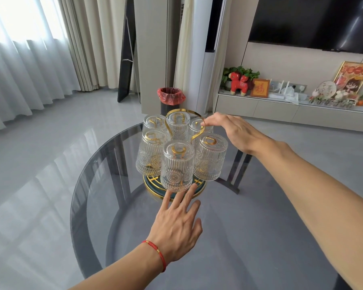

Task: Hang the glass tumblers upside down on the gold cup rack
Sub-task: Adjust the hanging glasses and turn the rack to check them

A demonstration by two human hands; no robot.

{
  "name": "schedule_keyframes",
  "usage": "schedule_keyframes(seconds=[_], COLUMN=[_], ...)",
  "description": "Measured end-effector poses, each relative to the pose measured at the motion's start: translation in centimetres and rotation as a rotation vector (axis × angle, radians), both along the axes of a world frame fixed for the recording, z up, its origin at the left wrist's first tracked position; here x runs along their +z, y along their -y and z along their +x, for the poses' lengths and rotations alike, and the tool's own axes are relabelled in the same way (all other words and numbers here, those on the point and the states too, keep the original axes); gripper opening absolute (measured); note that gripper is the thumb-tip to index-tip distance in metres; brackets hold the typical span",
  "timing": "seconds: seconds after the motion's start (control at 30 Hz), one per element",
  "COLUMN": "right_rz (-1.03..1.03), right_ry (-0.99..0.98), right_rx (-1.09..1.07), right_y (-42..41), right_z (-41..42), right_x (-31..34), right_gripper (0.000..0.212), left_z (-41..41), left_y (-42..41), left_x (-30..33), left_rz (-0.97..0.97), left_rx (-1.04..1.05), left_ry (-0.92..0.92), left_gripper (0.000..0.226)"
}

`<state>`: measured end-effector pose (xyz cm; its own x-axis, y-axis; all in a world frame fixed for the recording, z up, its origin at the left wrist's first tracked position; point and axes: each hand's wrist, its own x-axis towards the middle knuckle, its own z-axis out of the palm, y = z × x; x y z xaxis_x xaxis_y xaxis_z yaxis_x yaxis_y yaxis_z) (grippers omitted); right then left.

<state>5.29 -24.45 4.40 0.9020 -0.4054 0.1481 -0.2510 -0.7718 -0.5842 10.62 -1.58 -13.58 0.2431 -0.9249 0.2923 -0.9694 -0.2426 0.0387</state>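
On the far half of the round glass table [260, 237] stands the gold cup rack [183, 114], and all six glass tumblers [177, 166] hang on it mouth-down, each over its own gold loop, packed just beside one another. By the look of it the hanging is done! The right hand [233, 130] reaches in from the right, its fingers [208, 122] pinched narrow on the curved gold handle. The left hand [176, 225] hovers low at the near side, fingers [189, 195] spread wide and holding nothing, tips just short of the nearest tumbler's rim and the dark round base tray [198, 188].

How will these handle? Thick, ribbed, pressed glass: stiff, fairly heavy, breakable, but the ridges should give grip. Best hold is around the ribbed wall, never the rim. A loaded rack would likely sway, so a lift by the handle wants a steadying hand at the base.
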Motion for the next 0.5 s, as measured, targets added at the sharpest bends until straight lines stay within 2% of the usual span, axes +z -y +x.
schedule_keyframes(seconds=[0.17, 0.5], right_rz=[-0.112, -0.124], right_ry=[-0.028, -0.018], right_rx=[-0.03, -0.063], right_y=[0.8, 0.7], right_z=[-0.2, 0.7], right_x=[-0.3, -0.2], right_gripper=[0.063, 0.071], left_z=[0.0, -0.2], left_y=[0.0, -0.1], left_x=[0.0, 0.3], left_rz=[0.01, 0.003], left_rx=[-0.006, -0.006], left_ry=[0.012, 0.013], left_gripper=[0.048, 0.048])
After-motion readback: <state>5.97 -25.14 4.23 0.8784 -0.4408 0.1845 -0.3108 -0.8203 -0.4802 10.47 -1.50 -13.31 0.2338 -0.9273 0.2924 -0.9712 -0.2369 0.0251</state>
